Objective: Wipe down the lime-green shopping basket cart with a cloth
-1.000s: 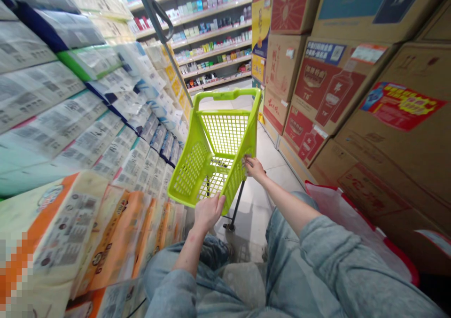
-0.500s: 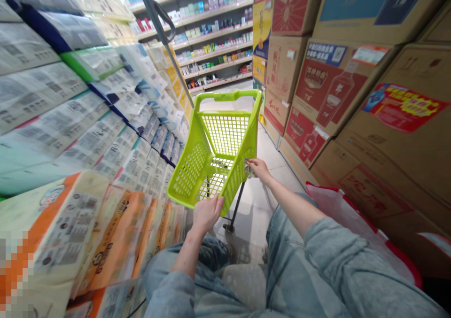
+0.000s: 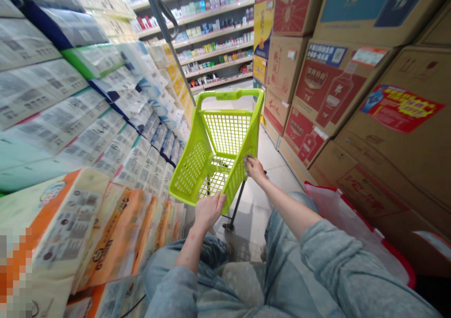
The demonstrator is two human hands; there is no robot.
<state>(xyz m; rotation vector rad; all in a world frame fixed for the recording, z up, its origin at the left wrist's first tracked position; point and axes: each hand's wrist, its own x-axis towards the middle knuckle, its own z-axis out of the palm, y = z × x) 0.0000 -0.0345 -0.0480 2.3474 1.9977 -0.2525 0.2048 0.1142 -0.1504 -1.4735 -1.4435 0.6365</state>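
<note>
A lime-green plastic shopping cart (image 3: 197, 186) with a lattice basket stands in front of me, turned slightly to the right. My left hand (image 3: 209, 210) is closed over the basket's near rim at its right corner. Against the outside of the right wall, my right hand (image 3: 256, 168) presses a small greyish cloth (image 3: 246, 164), its fingers bunched round it. Much of the cloth is hidden by the fingers and the basket wall. Inside the basket only the lattice and floor show. Below, a dark leg with a caster (image 3: 229, 226) rests on the tiles.
Stacked packs of tissue paper (image 3: 105, 139) rise close on the left, with orange packs (image 3: 116, 233) nearest. Cardboard cartons (image 3: 327, 92) line the right side. A red-edged white bag (image 3: 338, 205) lies by my right leg. Stocked shelves (image 3: 214, 36) cross the back.
My right hand has shifted slightly left and up along the basket's outer wall with the cloth. My left hand keeps its hold on the rim. The cart sits slightly further right in view.
</note>
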